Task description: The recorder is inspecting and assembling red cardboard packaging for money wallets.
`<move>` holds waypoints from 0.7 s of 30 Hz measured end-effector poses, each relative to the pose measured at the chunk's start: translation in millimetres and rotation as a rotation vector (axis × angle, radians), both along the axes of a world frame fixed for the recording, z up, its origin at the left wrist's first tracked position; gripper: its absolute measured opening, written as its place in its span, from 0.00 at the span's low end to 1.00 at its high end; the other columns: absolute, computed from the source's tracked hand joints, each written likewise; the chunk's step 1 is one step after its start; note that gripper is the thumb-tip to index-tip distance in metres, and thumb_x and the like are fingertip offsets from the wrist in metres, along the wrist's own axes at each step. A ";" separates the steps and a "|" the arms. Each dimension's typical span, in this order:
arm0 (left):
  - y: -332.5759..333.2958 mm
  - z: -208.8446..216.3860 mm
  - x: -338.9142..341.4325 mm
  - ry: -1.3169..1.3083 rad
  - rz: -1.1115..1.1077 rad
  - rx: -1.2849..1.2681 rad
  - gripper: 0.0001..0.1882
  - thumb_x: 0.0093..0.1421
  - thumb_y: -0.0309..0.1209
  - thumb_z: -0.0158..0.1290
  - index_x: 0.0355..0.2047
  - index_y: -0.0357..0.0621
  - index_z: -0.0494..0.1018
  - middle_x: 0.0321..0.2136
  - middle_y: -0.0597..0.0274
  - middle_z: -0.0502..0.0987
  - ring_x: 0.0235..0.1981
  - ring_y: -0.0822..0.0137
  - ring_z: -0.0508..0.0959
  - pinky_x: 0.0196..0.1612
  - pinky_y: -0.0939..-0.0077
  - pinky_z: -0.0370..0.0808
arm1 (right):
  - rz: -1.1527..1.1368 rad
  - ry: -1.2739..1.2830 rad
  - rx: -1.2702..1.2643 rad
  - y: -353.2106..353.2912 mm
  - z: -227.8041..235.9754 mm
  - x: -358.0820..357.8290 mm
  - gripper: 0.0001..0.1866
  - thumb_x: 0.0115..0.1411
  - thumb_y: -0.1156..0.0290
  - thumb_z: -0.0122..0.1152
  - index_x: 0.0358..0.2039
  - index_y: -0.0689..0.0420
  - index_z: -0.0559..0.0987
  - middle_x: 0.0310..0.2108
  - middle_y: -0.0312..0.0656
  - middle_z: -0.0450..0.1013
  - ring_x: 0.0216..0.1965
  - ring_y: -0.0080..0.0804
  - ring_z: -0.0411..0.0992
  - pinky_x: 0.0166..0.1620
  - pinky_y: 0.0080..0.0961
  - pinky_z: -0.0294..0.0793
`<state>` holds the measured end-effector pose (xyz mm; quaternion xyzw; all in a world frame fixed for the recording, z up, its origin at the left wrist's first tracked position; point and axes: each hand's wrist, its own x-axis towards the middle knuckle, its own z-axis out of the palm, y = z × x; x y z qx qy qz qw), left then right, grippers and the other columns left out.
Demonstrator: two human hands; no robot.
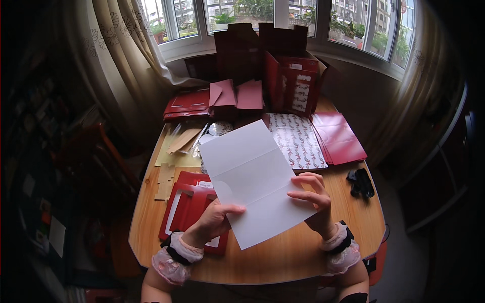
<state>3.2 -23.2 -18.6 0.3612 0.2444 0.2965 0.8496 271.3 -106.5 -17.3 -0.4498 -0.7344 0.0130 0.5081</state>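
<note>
A creased white sheet of card (252,177) is held up at a tilt over the table's near half. Two fold lines run across it, and a pale curved mark shows at its left edge. My left hand (208,222) grips the lower left edge, thumb on top and fingers hidden beneath. At the right edge, my right hand (317,204) has bent fingers on the sheet's face; its thumb is hidden. Below the left part of the sheet lie red card folders (183,212) with white edging, partly covered by the sheet and my left hand.
Behind the sheet lie patterned paper (298,141) and red sheets (341,139). Red boxes (290,83), pink envelopes (249,95) and a red stack (187,103) stand farther back. Brown card pieces (165,183) are at left, a black object (360,183) at right on the wooden table (348,237).
</note>
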 end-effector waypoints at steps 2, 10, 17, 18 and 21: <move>1.3 -3.4 -1.8 0.049 -0.073 -0.006 0.28 0.57 0.22 0.57 0.58 0.34 0.64 0.47 0.54 0.74 0.47 0.64 0.79 0.51 0.65 0.79 | 0.024 0.146 -0.077 1.8 -0.5 3.4 0.19 0.43 0.73 0.76 0.39 0.48 0.87 0.52 0.46 0.73 0.55 0.44 0.68 0.55 0.39 0.70; 2.3 -6.8 0.4 0.151 -0.136 0.052 0.29 0.59 0.24 0.57 0.60 0.35 0.63 0.48 0.55 0.74 0.49 0.64 0.78 0.52 0.67 0.77 | 0.063 0.021 -0.156 0.0 2.7 8.2 0.18 0.43 0.69 0.79 0.38 0.41 0.88 0.60 0.45 0.67 0.61 0.44 0.62 0.53 0.39 0.67; 6.5 -3.9 2.9 0.129 -0.129 -0.010 0.32 0.65 0.34 0.54 0.65 0.33 0.58 0.56 0.49 0.72 0.53 0.60 0.77 0.54 0.66 0.77 | 0.151 -0.013 -0.212 1.5 0.2 10.3 0.18 0.44 0.67 0.78 0.39 0.38 0.88 0.63 0.44 0.65 0.63 0.45 0.60 0.55 0.40 0.66; 7.4 0.3 1.9 0.173 -0.137 0.058 0.32 0.64 0.32 0.56 0.64 0.33 0.59 0.55 0.50 0.72 0.53 0.59 0.77 0.53 0.66 0.78 | 0.158 -0.024 -0.219 1.1 1.0 10.3 0.18 0.44 0.67 0.78 0.39 0.38 0.88 0.63 0.44 0.65 0.63 0.46 0.60 0.56 0.41 0.66; 8.7 -5.8 0.6 0.121 -0.131 0.150 0.33 0.61 0.27 0.59 0.64 0.33 0.59 0.55 0.50 0.72 0.53 0.58 0.77 0.54 0.66 0.78 | 0.134 -0.088 -0.230 -2.1 3.1 6.5 0.19 0.44 0.67 0.78 0.39 0.38 0.88 0.63 0.44 0.65 0.63 0.46 0.60 0.56 0.41 0.66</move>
